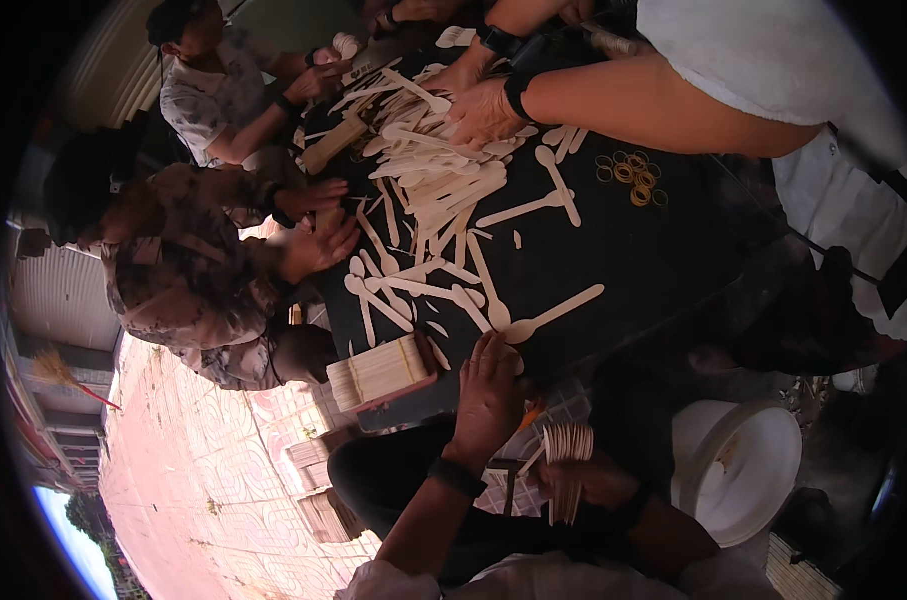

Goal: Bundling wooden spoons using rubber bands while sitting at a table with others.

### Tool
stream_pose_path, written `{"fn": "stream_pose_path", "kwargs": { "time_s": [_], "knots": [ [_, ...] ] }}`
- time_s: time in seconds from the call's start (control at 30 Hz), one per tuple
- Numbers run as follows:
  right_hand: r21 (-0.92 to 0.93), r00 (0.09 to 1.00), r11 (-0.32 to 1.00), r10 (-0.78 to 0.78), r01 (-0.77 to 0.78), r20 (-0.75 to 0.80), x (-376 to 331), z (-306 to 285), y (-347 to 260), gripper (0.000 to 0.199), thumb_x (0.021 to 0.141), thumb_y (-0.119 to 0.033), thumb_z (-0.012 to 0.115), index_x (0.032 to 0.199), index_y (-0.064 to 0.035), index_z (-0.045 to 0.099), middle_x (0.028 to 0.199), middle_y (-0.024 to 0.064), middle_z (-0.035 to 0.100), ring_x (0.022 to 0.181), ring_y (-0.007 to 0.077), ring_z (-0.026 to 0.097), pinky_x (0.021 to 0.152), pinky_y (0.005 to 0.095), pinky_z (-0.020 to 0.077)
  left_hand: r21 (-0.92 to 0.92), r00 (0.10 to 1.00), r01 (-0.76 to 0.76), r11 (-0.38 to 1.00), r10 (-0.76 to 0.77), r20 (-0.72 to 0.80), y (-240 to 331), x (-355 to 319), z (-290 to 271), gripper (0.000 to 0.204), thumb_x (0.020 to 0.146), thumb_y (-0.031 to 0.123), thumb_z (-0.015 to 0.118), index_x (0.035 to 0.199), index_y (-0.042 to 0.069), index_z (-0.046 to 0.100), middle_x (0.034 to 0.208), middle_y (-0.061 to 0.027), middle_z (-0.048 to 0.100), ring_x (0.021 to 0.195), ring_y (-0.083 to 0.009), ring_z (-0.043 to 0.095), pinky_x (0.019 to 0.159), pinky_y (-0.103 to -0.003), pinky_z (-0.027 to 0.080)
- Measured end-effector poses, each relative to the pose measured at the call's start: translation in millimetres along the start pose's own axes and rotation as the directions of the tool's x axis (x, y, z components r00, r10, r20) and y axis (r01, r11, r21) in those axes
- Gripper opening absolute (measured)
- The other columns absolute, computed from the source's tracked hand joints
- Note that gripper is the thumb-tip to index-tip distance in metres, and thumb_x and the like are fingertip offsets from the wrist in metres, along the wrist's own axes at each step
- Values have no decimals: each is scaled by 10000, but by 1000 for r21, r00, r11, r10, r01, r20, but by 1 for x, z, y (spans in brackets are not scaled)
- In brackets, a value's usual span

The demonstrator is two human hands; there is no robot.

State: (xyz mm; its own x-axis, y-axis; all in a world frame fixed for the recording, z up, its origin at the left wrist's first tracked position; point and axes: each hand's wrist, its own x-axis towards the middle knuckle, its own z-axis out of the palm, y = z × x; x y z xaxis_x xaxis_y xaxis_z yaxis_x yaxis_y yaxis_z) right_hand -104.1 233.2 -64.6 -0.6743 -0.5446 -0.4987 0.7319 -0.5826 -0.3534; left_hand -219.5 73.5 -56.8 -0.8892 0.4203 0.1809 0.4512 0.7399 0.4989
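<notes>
Right hand (595, 482), lower centre, grasping wooden utensil bundle (568, 443); left hand (491, 385) at loose wooden spoon (563, 309), grip unclear. Neat stack (378, 372), lower left of centre, seems done; many loose spoons (453, 190), upper centre, look unbundled.

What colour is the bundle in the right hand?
The bundle is pale tan, best seen in the head view.
</notes>
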Motion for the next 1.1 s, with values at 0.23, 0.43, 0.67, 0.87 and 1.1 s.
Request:
{"fn": "stream_pose_path", "kwargs": {
  "time_s": [0.23,0.43,0.67,0.87,1.1],
  "knots": [
    [-160,999,986,-54,54,9,2,-4,6,297,813,-153,638,1035,-16,495,844,95,611,743,166,594,672,302,493,12,926,201,979,-186,-329,-6,17,7,384,700,120,643,1029,-10,496,1062,-193,480,991,-363,468,868,-449,382],
    [-153,997,986,-54,62,60,1,1,1,308,811,-162,642,1036,-13,494,817,82,598,755,171,601,692,315,500,38,865,368,929,-326,-382,-24,34,15,241,729,77,575,949,8,504,927,-178,529,880,-362,525,787,-446,423],
    [-206,992,972,-99,112,74,-3,-4,1,289,821,-174,625,1024,-6,505,783,80,591,775,169,609,704,313,493,-63,856,317,946,-315,-411,-40,41,14,194,765,20,495,954,-20,500,859,-208,549,796,-380,553,703,-444,453],
    [-192,995,979,-46,63,91,-5,-7,0,285,833,-177,613,1029,-3,502,787,86,593,772,165,603,722,315,489,-181,720,471,863,-495,-487,-51,70,2,187,806,60,492,968,-33,505,861,-208,560,824,-378,556,737,-447,450],
    [-158,985,981,-87,111,149,-1,-13,8,307,836,-175,609,1050,4,479,812,101,594,771,165,600,722,323,493,43,819,549,834,-527,-227,-38,78,-7,226,770,197,552,875,-1,523,874,-249,562,849,-391,563,732,-464,467]
  ]
}}
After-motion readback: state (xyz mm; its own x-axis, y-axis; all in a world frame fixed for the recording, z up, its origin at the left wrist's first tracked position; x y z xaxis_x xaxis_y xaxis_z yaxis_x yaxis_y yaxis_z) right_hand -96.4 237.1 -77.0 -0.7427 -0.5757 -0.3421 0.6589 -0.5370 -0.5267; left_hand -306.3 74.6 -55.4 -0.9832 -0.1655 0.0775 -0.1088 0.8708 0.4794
